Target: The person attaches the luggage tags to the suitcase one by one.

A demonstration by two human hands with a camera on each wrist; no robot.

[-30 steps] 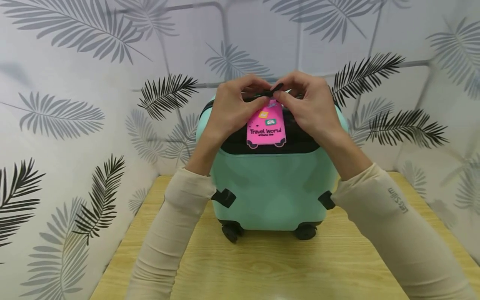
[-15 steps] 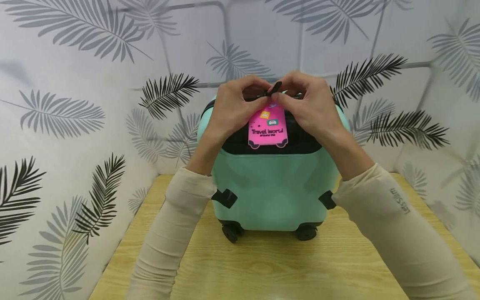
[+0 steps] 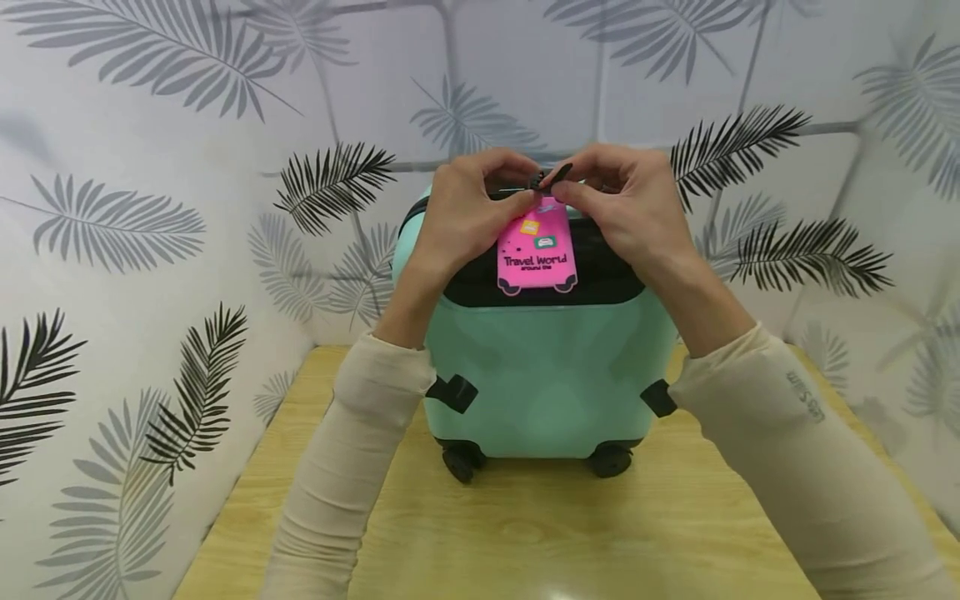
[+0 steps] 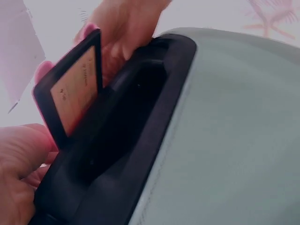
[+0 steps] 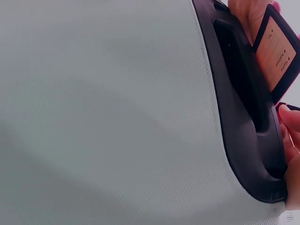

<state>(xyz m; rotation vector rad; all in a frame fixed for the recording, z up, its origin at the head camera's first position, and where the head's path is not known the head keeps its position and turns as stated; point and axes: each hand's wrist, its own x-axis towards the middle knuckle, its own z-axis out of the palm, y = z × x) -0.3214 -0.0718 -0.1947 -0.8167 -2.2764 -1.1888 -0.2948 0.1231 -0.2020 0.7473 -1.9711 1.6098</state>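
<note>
A pink luggage tag [image 3: 537,250] with "Travel world" lettering hangs at the top of a mint-green suitcase [image 3: 551,375], over the black handle recess. My left hand [image 3: 472,204] pinches the tag's top end beside a small black buckle. With thumb and fingers, my right hand [image 3: 630,200] pinches the black strap [image 3: 558,175], whose free end sticks up to the right. In the left wrist view, the tag's back holds an orange card [image 4: 77,89] in a dark frame. The same card [image 5: 279,54], with printed name and address lines, shows in the right wrist view beside the black handle [image 5: 234,89].
The suitcase stands upright on black wheels [image 3: 611,460] on a light wooden table [image 3: 517,542]. Black corner pieces [image 3: 452,392] stick out at its sides. A pale cloth with leaf patterns [image 3: 341,187] hangs behind and along both sides.
My right hand has shifted slightly right, and the strap's free end now leans further to the right than half a second ago. The tag has moved a little right; my left hand keeps its hold.
</note>
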